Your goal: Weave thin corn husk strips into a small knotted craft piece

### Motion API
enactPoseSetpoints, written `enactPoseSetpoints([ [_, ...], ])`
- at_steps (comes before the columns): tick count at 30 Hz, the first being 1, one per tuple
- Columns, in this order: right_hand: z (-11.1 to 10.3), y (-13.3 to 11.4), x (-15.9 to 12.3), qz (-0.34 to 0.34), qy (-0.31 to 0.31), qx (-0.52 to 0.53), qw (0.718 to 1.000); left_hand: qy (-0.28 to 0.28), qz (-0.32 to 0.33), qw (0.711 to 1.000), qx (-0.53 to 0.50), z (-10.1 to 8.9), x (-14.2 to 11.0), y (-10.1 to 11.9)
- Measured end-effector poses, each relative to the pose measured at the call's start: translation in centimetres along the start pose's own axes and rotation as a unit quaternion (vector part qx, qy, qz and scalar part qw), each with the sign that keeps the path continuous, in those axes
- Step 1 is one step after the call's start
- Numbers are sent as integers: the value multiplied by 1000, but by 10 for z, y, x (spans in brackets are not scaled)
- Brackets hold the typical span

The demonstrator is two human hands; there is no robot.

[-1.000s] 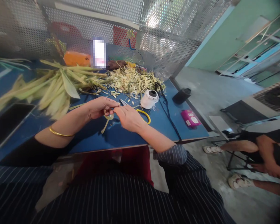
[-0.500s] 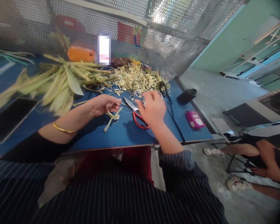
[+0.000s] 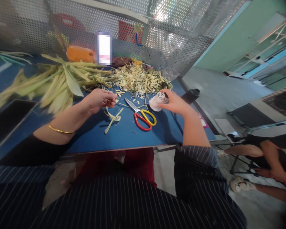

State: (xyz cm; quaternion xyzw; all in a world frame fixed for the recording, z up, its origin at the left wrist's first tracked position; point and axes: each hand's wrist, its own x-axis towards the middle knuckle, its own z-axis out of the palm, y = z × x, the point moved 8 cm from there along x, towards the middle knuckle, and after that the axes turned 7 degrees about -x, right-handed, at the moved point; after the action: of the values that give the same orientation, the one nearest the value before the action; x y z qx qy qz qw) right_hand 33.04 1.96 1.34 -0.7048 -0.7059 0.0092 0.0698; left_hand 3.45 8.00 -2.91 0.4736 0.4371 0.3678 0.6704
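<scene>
Thread spool (image 3: 155, 102) tilts, top rightward, grasped by right hand (image 3: 175, 102), wrist bent inward; left hand (image 3: 102, 98) pinches pale strip (image 3: 116, 100).

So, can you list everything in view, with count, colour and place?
Thread spool: one, white, right of scissors
Scissors: one pair, red and yellow handles, table centre
Knotted strip: one, pale, below left hand
Leafy bundle: one, pale green, table left
Scraps: one heap, pale yellow, table back
Slab: one, black, far left
Orange object: one, back left
Blurred item: one, white, back
Bottle: one, black, right edge
Packet: one, pink, right, partly hidden
Table: one, blue
Mesh: grey, behind table
Seated person: one, dark clothes, far right
Left hand: one, fingers pinching a small pale piece
Right hand: one, fingers on spool
</scene>
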Motion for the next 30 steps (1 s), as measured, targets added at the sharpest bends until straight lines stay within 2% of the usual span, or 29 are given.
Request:
enactPoseSetpoints([
  [3,-1,-5,-1,94,52,-40,993,8,0,1000,-1,-3,-1,5],
  [4,-2,-9,-2,104,67,-53,991,11,0,1000,-1,-5,-1,7],
  [7,-5,-14,1,65,74,-66,993,15,6,1000,1,-11,2,10],
  [9,-9,-1,5,34,68,-57,995,13,12,1000,4,-14,4,10],
  [12,-8,24,12,-16,27,22,999,13,9,1000,9,-15,6,9],
  [15,-1,45,14,11,29,81,996,17,3,1000,10,-14,5,8],
  [18,3,55,11,84,97,67,989,24,1,1000,7,-15,4,8],
  [20,5,52,10,82,119,46,988,26,-1,1000,8,-16,5,7],
  [22,4,48,12,35,118,36,992,27,3,1000,10,-18,7,7],
  [24,-3,46,11,1,131,19,991,26,5,1000,12,-19,9,7],
  [26,-17,43,2,5,182,-8,983,23,3,1000,14,-19,9,6],
  [28,-28,28,-16,17,243,-25,970,20,-1,1000,16,-18,9,6],
  [29,-28,15,-26,19,255,-26,967,21,0,1000,16,-18,9,6],
  [30,-21,-1,-35,6,236,-19,972,22,1,1000,16,-18,9,6],
])
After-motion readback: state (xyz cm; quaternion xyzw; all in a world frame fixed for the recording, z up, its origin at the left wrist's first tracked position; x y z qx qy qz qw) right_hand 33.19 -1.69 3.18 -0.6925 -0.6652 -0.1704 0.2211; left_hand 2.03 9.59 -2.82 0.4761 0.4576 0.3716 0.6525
